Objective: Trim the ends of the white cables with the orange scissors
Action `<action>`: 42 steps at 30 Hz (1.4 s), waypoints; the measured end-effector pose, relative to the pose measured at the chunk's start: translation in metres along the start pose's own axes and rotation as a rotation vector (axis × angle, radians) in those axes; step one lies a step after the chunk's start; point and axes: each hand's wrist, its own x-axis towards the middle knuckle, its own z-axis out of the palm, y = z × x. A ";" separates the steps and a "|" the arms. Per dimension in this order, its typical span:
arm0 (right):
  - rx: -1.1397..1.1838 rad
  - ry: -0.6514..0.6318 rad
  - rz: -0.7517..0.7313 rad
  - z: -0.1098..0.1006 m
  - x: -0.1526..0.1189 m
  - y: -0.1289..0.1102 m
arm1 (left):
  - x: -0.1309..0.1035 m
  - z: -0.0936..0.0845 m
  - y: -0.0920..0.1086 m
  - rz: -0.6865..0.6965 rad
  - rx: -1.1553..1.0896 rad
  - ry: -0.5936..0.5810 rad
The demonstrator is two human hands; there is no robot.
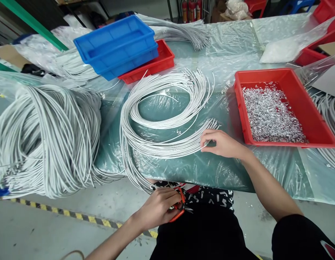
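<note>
White cables (162, 146) lie in a curved bundle on the plastic-covered table, their ends toward the right. At those ends my right hand (220, 142) pinches a cable between thumb and fingers. Below the table's front edge, over my lap, my left hand (163, 206) is wrapped round orange-handled cutters (179, 213), whose metal tips point right. Several cables hang over the edge near that hand. A red tray (313, 126) holding many small shiny metal pieces (272, 115) sits right of my right hand.
A large heap of grey-white cables (48, 141) fills the left side. Stacked blue bins (115, 45) rest partly on a red bin (166, 57) behind the bundle. More cables (183, 30) lie at the back. A clear bag (283, 48) of white items is at back right.
</note>
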 end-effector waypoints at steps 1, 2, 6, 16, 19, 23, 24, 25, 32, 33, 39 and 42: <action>0.130 -0.021 -0.017 0.001 0.001 -0.002 | 0.001 -0.005 0.001 -0.013 -0.039 0.033; 0.270 -0.040 -0.029 0.005 0.002 -0.004 | 0.002 -0.010 0.001 -0.026 -0.072 0.078; 0.829 0.015 -0.013 0.040 0.008 -0.012 | 0.010 -0.033 -0.002 -0.111 -0.100 0.319; 0.841 0.094 0.061 0.095 0.008 -0.017 | 0.028 -0.049 -0.008 -0.497 -0.076 0.250; 0.784 0.134 0.078 0.095 0.007 -0.017 | 0.031 -0.045 -0.009 -0.540 -0.108 0.216; 0.746 0.158 0.061 0.095 0.005 -0.019 | 0.034 -0.046 -0.010 -0.527 -0.110 0.198; 0.733 0.156 0.056 0.095 0.005 -0.019 | 0.034 -0.047 -0.010 -0.522 -0.102 0.204; 0.721 0.151 0.051 0.095 0.005 -0.020 | 0.035 -0.048 -0.010 -0.520 -0.093 0.212; 0.624 0.089 0.036 0.096 0.002 -0.023 | 0.033 -0.045 -0.010 -0.511 -0.100 0.160; 0.610 0.086 0.031 0.096 0.002 -0.023 | 0.032 -0.044 -0.010 -0.513 -0.104 0.151; 0.568 0.071 0.031 0.094 0.001 -0.026 | 0.030 -0.041 -0.010 -0.508 -0.140 0.138; 0.560 0.064 0.027 0.095 0.001 -0.026 | 0.031 -0.041 -0.010 -0.506 -0.146 0.141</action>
